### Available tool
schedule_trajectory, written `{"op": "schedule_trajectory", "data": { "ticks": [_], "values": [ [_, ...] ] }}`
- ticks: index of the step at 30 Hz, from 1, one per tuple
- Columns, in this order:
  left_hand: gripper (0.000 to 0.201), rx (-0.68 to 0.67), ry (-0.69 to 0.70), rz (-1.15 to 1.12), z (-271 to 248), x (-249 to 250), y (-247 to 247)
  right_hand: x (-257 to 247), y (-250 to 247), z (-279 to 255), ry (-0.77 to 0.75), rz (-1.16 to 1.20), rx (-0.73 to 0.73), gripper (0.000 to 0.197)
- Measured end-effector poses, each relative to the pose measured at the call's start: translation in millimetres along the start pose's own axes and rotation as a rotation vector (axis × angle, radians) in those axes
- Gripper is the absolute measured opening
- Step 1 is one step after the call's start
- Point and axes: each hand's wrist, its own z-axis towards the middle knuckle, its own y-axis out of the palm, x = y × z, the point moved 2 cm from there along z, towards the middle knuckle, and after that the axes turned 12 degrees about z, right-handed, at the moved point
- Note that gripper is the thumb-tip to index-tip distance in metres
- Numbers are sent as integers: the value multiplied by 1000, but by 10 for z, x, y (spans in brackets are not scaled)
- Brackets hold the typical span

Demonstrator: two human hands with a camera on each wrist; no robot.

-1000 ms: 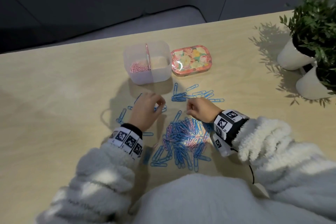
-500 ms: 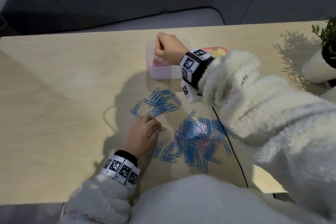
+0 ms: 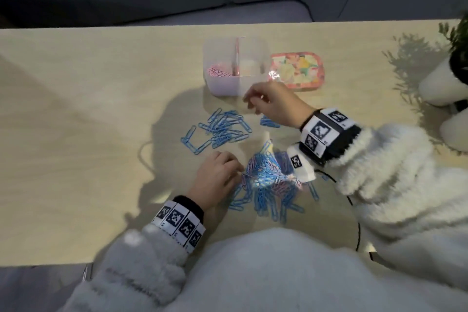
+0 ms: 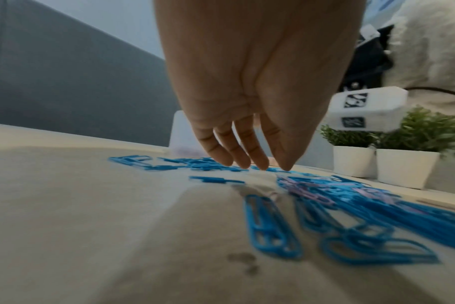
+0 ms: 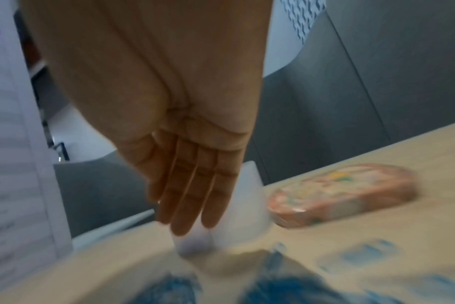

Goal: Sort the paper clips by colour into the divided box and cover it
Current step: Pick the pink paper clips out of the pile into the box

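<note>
Fingertips of left hand are pressing at mixed clip pile mid-frame, right hand hovering spread and empty; clips light, springy, tangle-prone, likely best pinched singly.

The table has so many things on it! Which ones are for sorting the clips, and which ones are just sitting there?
For the job:
- divided box, pink clips in its left half
- flowery lid, beside the box
- mixed clip pile
- blue clips, spread apart
- left hand, right hand

Just sitting there:
- potted plants in white pots
</note>
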Motion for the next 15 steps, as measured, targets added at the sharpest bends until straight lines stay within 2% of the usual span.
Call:
{"op": "schedule_trajectory", "data": {
  "ticks": [3, 6, 9, 11, 15],
  "values": [
    [25, -46, 101, 27, 30, 165, 87, 377, 118, -599, 75, -174, -174, 19],
    [26, -82, 108, 17, 42, 199, 148, 696, 233, -950, 100, -291, -207, 22],
    [20, -49, 57, 12, 49, 82, 97, 927, 173, -1060, 117, -307, -122, 23],
    [8, -23, 39, 26, 49, -2, 41, 1009, 72, -1069, 124, -294, -44, 26],
    [6, 13, -10, -64, 14, -34, -69, 865, 65, -1056, 83, -245, 75, 27]
  ]
}}
